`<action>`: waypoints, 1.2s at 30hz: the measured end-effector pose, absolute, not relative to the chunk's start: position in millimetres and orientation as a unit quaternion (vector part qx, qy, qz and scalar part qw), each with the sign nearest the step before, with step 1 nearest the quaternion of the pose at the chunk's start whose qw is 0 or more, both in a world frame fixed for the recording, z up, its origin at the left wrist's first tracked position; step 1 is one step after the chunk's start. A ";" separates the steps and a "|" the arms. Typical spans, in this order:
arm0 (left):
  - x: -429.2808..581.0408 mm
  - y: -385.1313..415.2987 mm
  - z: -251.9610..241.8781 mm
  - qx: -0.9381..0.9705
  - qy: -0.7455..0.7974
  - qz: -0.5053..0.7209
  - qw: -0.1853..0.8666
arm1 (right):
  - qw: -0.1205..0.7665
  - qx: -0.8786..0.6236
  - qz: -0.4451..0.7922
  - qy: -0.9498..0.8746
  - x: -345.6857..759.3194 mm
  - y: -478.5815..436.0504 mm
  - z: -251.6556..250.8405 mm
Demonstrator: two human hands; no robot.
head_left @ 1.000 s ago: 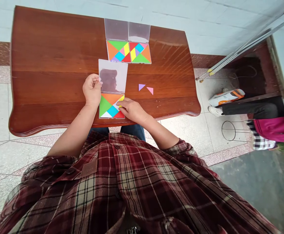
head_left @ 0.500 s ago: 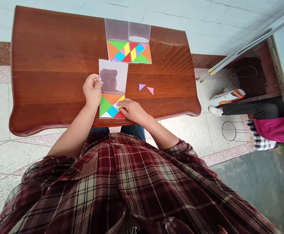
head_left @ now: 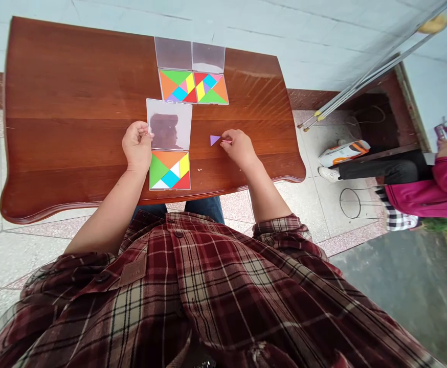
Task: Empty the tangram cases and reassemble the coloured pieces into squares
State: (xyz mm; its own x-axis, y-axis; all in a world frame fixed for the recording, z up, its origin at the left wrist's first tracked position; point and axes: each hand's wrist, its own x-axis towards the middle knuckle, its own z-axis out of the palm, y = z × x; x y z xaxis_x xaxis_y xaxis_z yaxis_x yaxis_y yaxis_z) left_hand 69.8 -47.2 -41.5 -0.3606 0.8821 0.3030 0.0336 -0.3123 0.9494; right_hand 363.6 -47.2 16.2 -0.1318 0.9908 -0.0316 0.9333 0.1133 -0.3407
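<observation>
Fingers (head_left: 231,139) of the right hand (head_left: 239,148) pinch a pink triangle (head_left: 226,141) by a purple one (head_left: 215,139).
Left hand (head_left: 136,146) grips the clear lid (head_left: 169,124).

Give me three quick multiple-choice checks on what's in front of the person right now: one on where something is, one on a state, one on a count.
1. Where is the purple triangle?
A) On the table, beside the right hand
B) On the floor
C) On the shirt

2. What state is the clear lid of the nearest case in?
A) Shut
B) Open, lying flat on the table
C) Held up in the air

3. How many open cases are on the table?
A) One
B) Two
C) Three

Answers:
1. A: it lies on the wood just left of the right hand's fingers.
2. B: it lies flat beyond the case, with the left hand at its edge.
3. C: the nearest case and two farther cases all lie open.
</observation>
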 end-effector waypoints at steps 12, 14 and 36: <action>69.2 -47.1 -41.7 0.464 0.493 0.656 0.332 | -0.013 -0.531 0.132 -0.837 341.2 -21.8 26.0; 68.3 -46.7 -43.8 0.465 0.496 0.657 0.325 | -0.025 -0.522 0.126 -0.843 339.5 -22.1 28.2; 65.9 -46.9 -45.1 0.453 0.519 0.651 0.319 | -0.040 -0.622 0.163 -0.765 333.2 -32.1 36.9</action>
State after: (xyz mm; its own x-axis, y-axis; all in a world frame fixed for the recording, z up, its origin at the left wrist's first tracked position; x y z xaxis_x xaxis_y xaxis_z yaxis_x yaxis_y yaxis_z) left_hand 65.9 -46.9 -45.1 -0.3864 0.8853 0.2589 0.0545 -0.2583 0.9645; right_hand 333.2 -32.1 36.9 -0.2241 0.9383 -0.2636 0.9643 0.1743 -0.1995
